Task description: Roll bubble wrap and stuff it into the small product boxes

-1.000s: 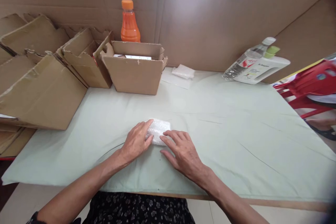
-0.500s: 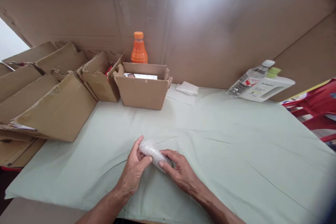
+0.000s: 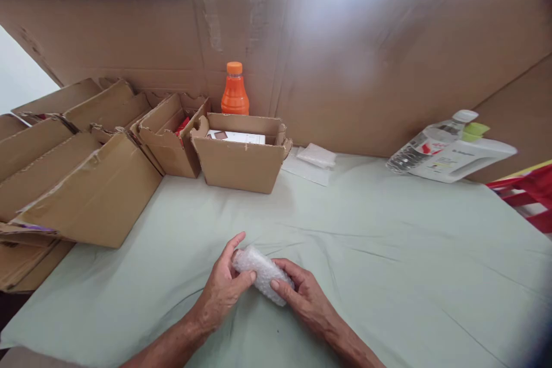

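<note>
A roll-shaped bundle of clear bubble wrap (image 3: 264, 275) lies slantwise between my two hands, low over the cloth-covered table (image 3: 366, 287). My left hand (image 3: 226, 282) grips its upper left end, thumb on top and index finger stretched out past it. At the lower right end, my right hand (image 3: 302, 293) holds it with thumb and fingers. Whatever the wrap may enclose cannot be made out.
Several cardboard boxes (image 3: 99, 190) stand at the left. A smaller box (image 3: 241, 164) holds a white carton, with an orange bottle (image 3: 235, 92) behind it. Flat white packets (image 3: 317, 155) lie by the cardboard wall (image 3: 366, 69). A clear bottle (image 3: 425, 146) leans on a white jug (image 3: 466, 158).
The bundle has turned a little in my hands, and more of its bubbled surface shows. Both hands keep their hold. The whole view has shifted slightly.
</note>
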The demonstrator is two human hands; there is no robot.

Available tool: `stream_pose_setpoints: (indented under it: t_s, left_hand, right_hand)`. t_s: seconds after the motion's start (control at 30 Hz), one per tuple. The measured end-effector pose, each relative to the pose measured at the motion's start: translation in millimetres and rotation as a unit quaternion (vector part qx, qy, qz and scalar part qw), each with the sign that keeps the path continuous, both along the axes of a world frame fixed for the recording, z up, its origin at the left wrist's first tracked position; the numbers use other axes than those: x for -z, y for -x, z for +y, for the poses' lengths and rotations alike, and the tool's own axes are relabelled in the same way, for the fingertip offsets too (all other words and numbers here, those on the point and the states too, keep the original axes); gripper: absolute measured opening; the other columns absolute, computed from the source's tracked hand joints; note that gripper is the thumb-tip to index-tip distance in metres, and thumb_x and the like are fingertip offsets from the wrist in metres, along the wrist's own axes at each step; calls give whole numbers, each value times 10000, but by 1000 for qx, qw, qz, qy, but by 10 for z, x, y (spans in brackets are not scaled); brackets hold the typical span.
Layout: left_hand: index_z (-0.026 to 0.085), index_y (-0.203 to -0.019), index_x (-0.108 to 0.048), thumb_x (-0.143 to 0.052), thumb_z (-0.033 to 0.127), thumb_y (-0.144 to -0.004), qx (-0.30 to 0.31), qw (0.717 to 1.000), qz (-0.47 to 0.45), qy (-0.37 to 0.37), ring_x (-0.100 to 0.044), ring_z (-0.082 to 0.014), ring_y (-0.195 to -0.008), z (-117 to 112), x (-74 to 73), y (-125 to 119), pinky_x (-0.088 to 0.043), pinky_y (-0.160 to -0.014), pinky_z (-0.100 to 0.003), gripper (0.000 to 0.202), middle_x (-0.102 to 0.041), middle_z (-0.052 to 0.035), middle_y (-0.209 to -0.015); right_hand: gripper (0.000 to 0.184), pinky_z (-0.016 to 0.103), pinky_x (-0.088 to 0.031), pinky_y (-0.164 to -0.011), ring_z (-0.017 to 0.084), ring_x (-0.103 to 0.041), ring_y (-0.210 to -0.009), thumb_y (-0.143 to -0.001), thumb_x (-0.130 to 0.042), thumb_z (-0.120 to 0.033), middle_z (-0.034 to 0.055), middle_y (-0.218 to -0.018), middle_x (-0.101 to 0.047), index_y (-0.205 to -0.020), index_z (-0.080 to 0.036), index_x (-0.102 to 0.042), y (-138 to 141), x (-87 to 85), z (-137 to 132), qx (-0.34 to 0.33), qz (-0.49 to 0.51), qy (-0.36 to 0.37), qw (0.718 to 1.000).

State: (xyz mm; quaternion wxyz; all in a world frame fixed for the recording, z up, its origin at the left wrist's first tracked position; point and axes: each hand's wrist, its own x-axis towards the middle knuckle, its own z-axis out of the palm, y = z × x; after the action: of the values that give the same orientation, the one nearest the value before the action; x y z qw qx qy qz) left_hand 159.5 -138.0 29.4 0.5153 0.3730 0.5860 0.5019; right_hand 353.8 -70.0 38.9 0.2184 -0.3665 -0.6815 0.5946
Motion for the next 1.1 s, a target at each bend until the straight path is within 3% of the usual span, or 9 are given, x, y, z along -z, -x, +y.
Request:
stream_pose_setpoints:
  t_s: [0.1,0.17,0.27,0.37,0.5,0.63,0.67,0.87,1.1]
  left_hand:
    - [236,-1488,-389,-628,342,-859,-45,972,198,-120,-633,-244,-1101,199,-206,277,-527,-956,-409,681,-612,-132,-1327]
    - [265,-1464,-422,-610,291,-883,-94,908,346,-215,-591,-261,-1207,444,-491,507,-491,-1037,-451,611,-577,-119,-1401]
    - [220,-1450,-445,-574,219,-887,-155,781,496,-347,-468,-286,-1380,954,-881,801,-386,-1156,-493,578,-563,-117,-1422]
    - [142,-1453,-444,-534,165,-866,-177,717,561,-375,-436,-301,-1412,1427,-990,947,-325,-1192,-513,594,-606,-127,-1370]
    - [129,-1413,-510,-503,136,-862,-202,705,584,-347,-594,-256,-1192,1684,-858,961,-302,-1195,-495,551,-687,-99,-1208]
    - [129,-1367,-571,-504,147,-892,-221,696,585,-353,-610,-242,-1103,1657,-788,940,-324,-1162,-469,481,-710,-84,-1094]
    - [122,-1358,-580,-503,144,-894,-225,692,586,-358,-609,-242,-1096,1649,-788,940,-328,-1156,-467,471,-711,-86,-1081]
    - [129,-1326,-601,-512,122,-887,-228,678,588,-377,-606,-240,-1052,1651,-796,961,-345,-1125,-472,448,-709,-91,-1054]
    - [152,-1280,-630,-508,123,-898,-215,690,578,-379,-597,-249,-1033,1628,-784,978,-345,-1110,-498,402,-710,-91,-1051]
  right_hand:
    - [402,310,-548,-702,220,-671,-794,-876,-617,-551,53,-920,-730,-1047,-205,-727,-115,-219,232,44,-29,-54,997]
    - [370,304,-550,-684,216,-676,-781,-882,-621,-529,46,-911,-731,-1044,-214,-727,-151,-539,445,77,-48,-130,987]
    - [330,299,-533,-643,209,-666,-758,-902,-608,-485,38,-894,-725,-1078,-226,-715,-16,-1150,806,107,-81,-286,949]
    - [312,319,-529,-691,223,-668,-839,-913,-588,-422,54,-1001,-728,-1130,-223,-692,316,-1644,1192,133,-118,-429,886]
    - [370,375,-521,-742,244,-672,-845,-883,-579,-315,67,-954,-728,-1229,-210,-655,758,-1909,1680,143,-275,-500,809]
    - [97,379,-494,-697,248,-663,-726,-805,-629,-217,65,-632,-635,-764,-180,-708,1048,-1970,2006,40,-492,-458,739]
    - [137,374,-488,-686,245,-660,-708,-794,-640,-209,64,-588,-603,-664,-176,-668,1114,-1988,2064,16,-520,-443,730]
    - [262,283,-396,-529,162,-549,-539,-807,-631,-282,17,-517,-490,-581,-168,-563,1467,-2110,2342,-129,-592,-204,769]
    - [110,251,-373,-509,123,-512,-523,-798,-619,-224,0,-619,-555,-697,-181,-622,1327,-2177,2373,-134,-509,-199,827]
